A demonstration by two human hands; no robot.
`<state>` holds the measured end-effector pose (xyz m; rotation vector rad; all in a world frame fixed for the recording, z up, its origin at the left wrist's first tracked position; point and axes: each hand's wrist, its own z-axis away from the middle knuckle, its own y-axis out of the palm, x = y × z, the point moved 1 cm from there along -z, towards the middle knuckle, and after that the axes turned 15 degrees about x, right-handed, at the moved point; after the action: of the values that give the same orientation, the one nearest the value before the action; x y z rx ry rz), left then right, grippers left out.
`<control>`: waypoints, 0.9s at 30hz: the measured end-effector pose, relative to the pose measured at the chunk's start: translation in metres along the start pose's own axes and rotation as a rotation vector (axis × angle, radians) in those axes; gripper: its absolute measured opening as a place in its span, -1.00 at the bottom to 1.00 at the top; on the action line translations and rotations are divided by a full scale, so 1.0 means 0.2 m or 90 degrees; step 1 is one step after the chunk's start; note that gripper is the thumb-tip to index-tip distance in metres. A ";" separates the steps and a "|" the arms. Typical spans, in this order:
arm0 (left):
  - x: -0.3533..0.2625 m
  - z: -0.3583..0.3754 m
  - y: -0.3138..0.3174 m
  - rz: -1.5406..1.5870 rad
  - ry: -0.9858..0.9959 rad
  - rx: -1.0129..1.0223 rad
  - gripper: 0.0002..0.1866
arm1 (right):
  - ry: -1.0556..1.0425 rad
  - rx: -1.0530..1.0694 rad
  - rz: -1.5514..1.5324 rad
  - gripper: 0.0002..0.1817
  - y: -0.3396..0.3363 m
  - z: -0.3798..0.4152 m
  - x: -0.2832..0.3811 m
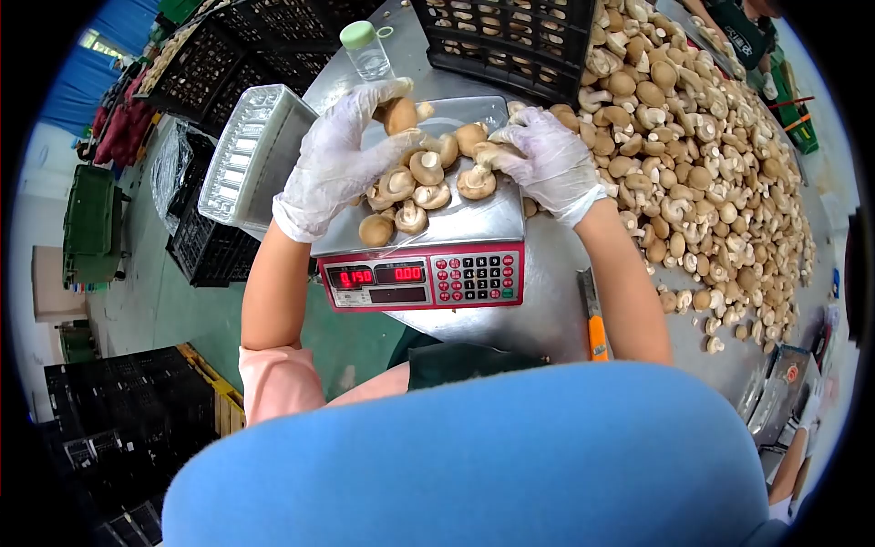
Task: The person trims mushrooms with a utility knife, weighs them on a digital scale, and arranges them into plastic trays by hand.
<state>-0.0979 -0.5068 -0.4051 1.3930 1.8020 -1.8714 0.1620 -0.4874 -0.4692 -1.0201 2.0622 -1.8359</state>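
On the steel pan (342, 239) of a red digital scale (421, 278) lies a small heap of brown-capped mushrooms (412, 217). Clear plastic shows around the heap, perhaps a tray. The scale's left display reads 0.150. My left hand (342, 150), in a whitish glove, has its thumb and fingers around a mushroom (399, 117) above the heap's far left side. From the right, my gloved right hand (554, 162) reaches in, its fingertips closed at the stem of a mushroom (476, 183). Its fingers partly cover that stem.
A large mushroom pile (702, 173) covers the table's right side. Black crates (510, 46) stand behind the scale, beside a green-lidded bottle (366, 50). Stacked clear trays (255, 155) sit left. An orange-handled knife (594, 319) lies near my right forearm. Another person's gloved hand (809, 410) shows at far right.
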 end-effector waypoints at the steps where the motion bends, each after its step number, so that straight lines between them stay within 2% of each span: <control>1: 0.00 0.02 -0.01 0.000 -0.002 -0.002 -0.44 | -0.002 -0.009 -0.059 -0.64 0.00 0.00 -0.01; 5: 0.04 0.09 -0.07 -0.017 -0.036 0.031 -0.47 | -0.023 -0.055 -0.180 -0.74 -0.06 0.03 -0.03; 7: 0.05 0.12 -0.07 0.080 -0.033 -0.030 -0.48 | -0.043 -0.034 -0.154 -0.76 -0.09 0.04 0.00; 9: 0.06 0.13 -0.07 0.110 -0.035 -0.042 -0.49 | -0.098 0.068 -0.092 -0.76 -0.09 0.04 0.07; 10: 0.06 0.15 -0.08 0.110 -0.038 -0.043 -0.49 | -0.070 0.125 -0.051 -0.73 -0.06 0.02 0.10; 14: 0.07 0.19 -0.09 0.093 -0.026 -0.041 -0.48 | -0.049 0.049 0.046 -0.71 0.01 0.00 0.13; 17: 0.09 0.24 -0.11 0.060 -0.020 -0.046 -0.47 | -0.029 0.071 0.039 -0.72 -0.02 0.00 0.16; 18: 0.10 0.25 -0.11 0.053 -0.019 -0.048 -0.47 | 0.009 0.126 0.015 -0.71 -0.05 -0.02 0.17; 19: 0.10 0.26 -0.12 0.044 -0.018 -0.050 -0.47 | 0.004 0.127 0.016 -0.71 -0.08 -0.03 0.19; 21: 0.08 0.28 -0.16 0.038 -0.047 -0.033 -0.47 | -0.039 0.044 -0.110 -0.68 -0.11 -0.03 0.20; 23: 0.08 0.30 -0.17 0.031 -0.075 -0.015 -0.46 | -0.074 0.027 -0.069 -0.66 -0.10 -0.05 0.21; 27: 0.10 0.32 -0.19 0.060 -0.041 -0.038 -0.46 | -0.102 0.033 -0.032 -0.71 -0.06 -0.08 0.27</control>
<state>-0.1653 -0.5439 -0.4053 1.3555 1.7167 -1.7795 0.1166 -0.5068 -0.4380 -1.1745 1.9049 -1.7581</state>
